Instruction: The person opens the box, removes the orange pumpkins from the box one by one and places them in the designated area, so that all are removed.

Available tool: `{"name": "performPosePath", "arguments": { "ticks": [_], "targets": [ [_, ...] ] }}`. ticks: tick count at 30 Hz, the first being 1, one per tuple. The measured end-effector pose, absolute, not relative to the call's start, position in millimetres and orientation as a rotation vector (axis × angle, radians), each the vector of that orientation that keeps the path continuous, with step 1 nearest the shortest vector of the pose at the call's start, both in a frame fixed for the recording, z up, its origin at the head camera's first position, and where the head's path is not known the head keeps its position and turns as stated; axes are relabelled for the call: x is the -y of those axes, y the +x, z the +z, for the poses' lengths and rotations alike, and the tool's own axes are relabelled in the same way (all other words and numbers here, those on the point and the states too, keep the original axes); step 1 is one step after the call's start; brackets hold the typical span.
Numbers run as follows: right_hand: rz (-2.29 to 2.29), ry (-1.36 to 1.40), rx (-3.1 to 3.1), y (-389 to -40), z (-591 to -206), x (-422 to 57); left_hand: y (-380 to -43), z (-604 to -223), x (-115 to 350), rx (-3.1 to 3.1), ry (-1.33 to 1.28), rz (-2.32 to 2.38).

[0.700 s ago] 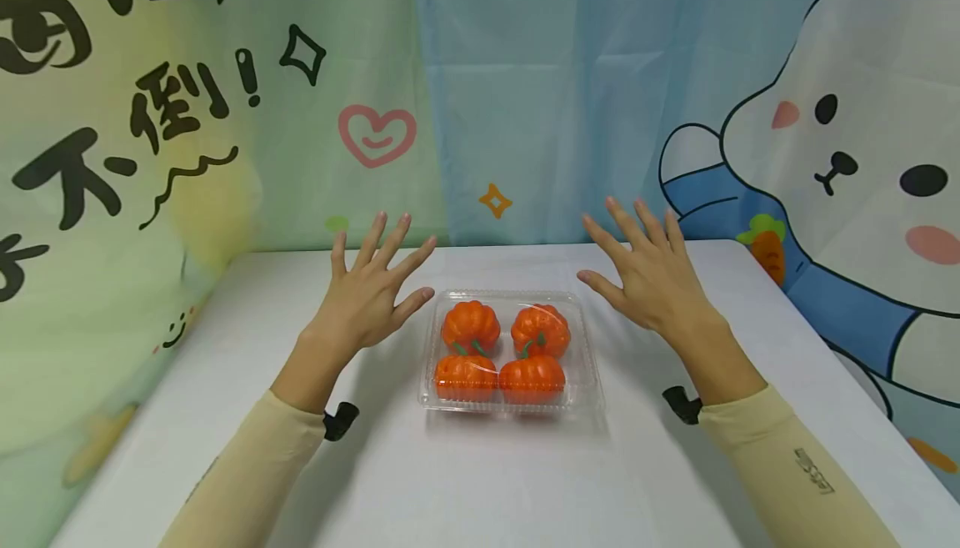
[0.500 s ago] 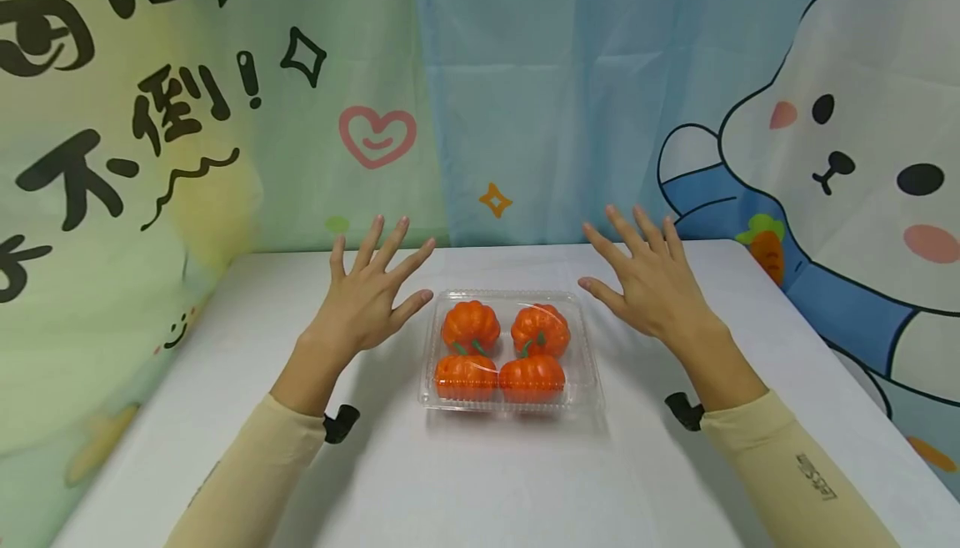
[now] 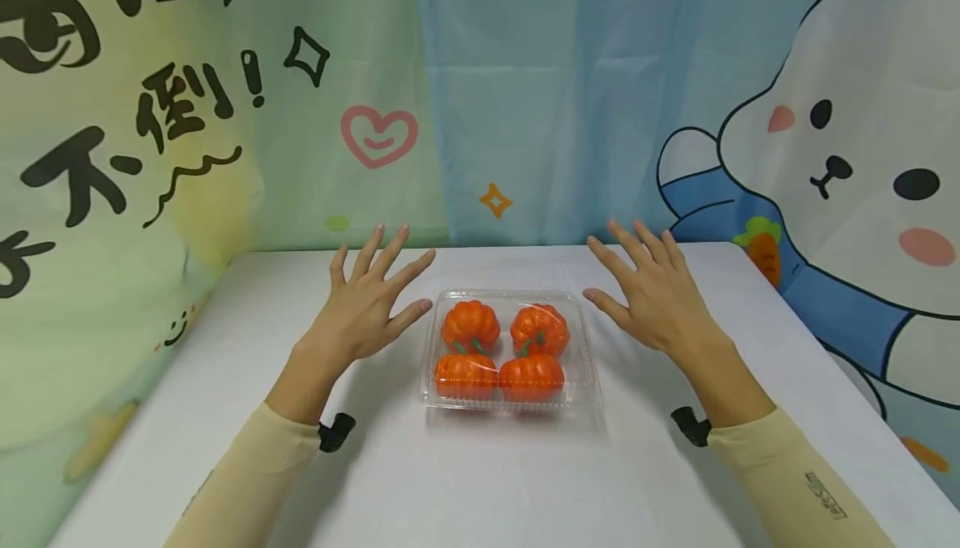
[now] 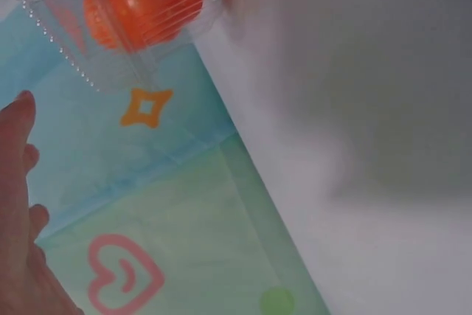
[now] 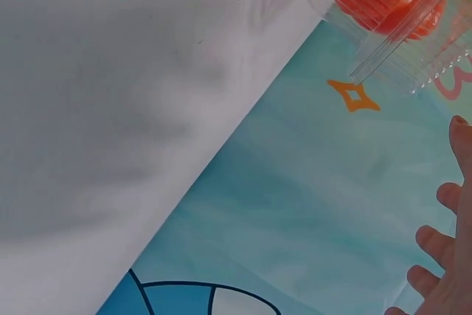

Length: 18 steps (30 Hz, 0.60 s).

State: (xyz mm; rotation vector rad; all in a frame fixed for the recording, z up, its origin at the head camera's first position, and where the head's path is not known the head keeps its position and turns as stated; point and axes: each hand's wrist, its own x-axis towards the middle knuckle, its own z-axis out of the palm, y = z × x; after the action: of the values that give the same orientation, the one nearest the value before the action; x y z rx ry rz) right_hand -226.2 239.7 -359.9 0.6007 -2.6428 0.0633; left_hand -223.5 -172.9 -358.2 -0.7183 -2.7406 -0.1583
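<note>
A clear plastic clamshell box (image 3: 585, 364) sits on the table with several small orange pumpkins (image 3: 471, 325) inside, each with a bit of green stem where it shows. Its lid looks closed over them. To the left of the box my left hand (image 3: 363, 306) hovers above the table, fingers spread and holding nothing. On the other side my right hand (image 3: 656, 298) is held the same way, apart from the box. Both wrist views catch a corner of the box, with a pumpkin (image 4: 151, 5) behind the ridged plastic in the left one.
The white table (image 3: 510, 481) runs back to a printed cloth backdrop (image 3: 517, 114) with a bear figure on the right and dark lettering on the left. Black wrist mounts (image 3: 337, 432) stick out inward from both sleeves. Hand shadows fall on the tabletop.
Both hands have come slightly lower and nearer in the head view, still spread. The box and pumpkins stay where they were. The backdrop shifts a little as the head view moves.
</note>
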Motion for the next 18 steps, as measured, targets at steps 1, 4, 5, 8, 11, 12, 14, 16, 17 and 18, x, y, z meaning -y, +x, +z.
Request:
{"name": "performPosePath", "arguments": {
  "ticks": [1, 4, 5, 8, 11, 12, 14, 16, 17, 18],
  "targets": [
    [0.07, 0.604, 2.638, -225.9, -360.6, -240.0, -223.2, -359.1, 173.0, 2.737, -0.726, -0.166],
    [0.096, 0.62, 2.615, -224.8, -362.9, -240.3, -221.7, -361.8, 173.7, 2.72, -0.74, -0.173],
    [0.104, 0.629, 2.602, -224.4, -363.6, -240.3, -221.1, -362.5, 173.9, 2.716, -0.744, -0.175],
    [0.128, 0.66, 2.559, -223.1, -365.4, -240.4, -218.7, -364.6, 174.9, 2.702, -0.756, -0.181],
    [0.156, 0.69, 2.507, -222.0, -366.5, -240.3, -216.9, -367.2, 175.9, 2.695, -0.768, -0.192],
    [0.166, 0.701, 2.489, -221.9, -366.8, -240.2, -216.5, -368.3, 176.1, 2.692, -0.769, -0.194],
    [0.183, 0.717, 2.459, -221.1, -368.2, -240.7, -216.0, -370.5, 175.9, 2.692, -0.772, -0.195],
    [0.194, 0.729, 2.437, -220.7, -369.2, -240.4, -215.7, -371.9, 175.8, 2.694, -0.772, -0.197],
    [0.198, 0.733, 2.431, -220.5, -369.3, -239.9, -215.5, -372.3, 175.8, 2.692, -0.773, -0.2],
    [0.201, 0.738, 2.429, -220.0, -369.4, -239.4, -215.3, -372.3, 175.6, 2.69, -0.773, -0.201]
  ]
}}
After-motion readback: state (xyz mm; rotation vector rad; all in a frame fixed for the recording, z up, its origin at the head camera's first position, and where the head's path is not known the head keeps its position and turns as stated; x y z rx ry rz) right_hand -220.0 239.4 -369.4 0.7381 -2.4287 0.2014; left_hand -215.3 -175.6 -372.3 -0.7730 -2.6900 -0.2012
